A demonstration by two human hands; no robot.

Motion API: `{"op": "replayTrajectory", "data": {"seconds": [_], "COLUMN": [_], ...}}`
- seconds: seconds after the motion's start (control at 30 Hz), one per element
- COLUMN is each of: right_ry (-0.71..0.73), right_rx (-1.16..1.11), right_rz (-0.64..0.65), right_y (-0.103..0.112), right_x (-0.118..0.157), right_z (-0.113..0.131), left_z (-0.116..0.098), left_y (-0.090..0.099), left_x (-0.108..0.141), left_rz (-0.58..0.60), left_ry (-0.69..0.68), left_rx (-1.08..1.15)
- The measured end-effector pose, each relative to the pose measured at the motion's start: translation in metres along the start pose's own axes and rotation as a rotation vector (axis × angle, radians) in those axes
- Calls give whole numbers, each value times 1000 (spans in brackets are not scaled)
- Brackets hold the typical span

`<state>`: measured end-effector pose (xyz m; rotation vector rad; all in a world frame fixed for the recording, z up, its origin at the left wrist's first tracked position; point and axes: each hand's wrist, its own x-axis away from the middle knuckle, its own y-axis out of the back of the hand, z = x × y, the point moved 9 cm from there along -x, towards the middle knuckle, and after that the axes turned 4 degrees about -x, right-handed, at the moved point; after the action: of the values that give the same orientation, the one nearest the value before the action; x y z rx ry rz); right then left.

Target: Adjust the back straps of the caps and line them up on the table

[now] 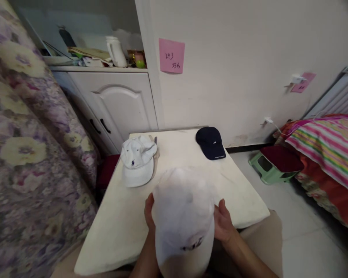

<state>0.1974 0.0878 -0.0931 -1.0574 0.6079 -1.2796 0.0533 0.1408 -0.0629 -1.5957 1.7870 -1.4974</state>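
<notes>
A white baseball cap (185,208) is raised close to me above the near part of the table, its brim towards me and dark lettering, blurred, on its front. My left hand (150,212) grips its left side, most of the fingers hidden behind the cap. On the opposite side my right hand (223,222) holds the cap, thumb up and fingertips out of sight. Another white cap (137,160) with a small dark blue logo lies at the table's left, over something beige (156,154). At the back right rests a navy cap (211,143) with small white lettering.
The cream tabletop (174,150) backs onto a wall with a pink note (171,56). A floral curtain (26,154) and a white cabinet (118,100) stand left. On the right are a green stool (266,170) and a bed with a striped cover (330,143).
</notes>
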Motion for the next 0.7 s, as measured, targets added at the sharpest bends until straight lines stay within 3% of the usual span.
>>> {"op": "replayTrajectory", "data": {"seconds": [0.1, 0.33, 0.7], "right_ry": [26, -126, -64], "right_rx": [12, 76, 84], "right_rz": [22, 156, 147], "right_y": [13, 9, 18], "right_x": [10, 27, 27], "right_z": [-15, -55, -25], "left_z": [-2, 0, 5], "left_y": [3, 2, 32], "left_x": [-5, -12, -4], "left_rz": [-15, 18, 20], "left_ry": [-24, 103, 119], "left_rx": [25, 1, 0]}}
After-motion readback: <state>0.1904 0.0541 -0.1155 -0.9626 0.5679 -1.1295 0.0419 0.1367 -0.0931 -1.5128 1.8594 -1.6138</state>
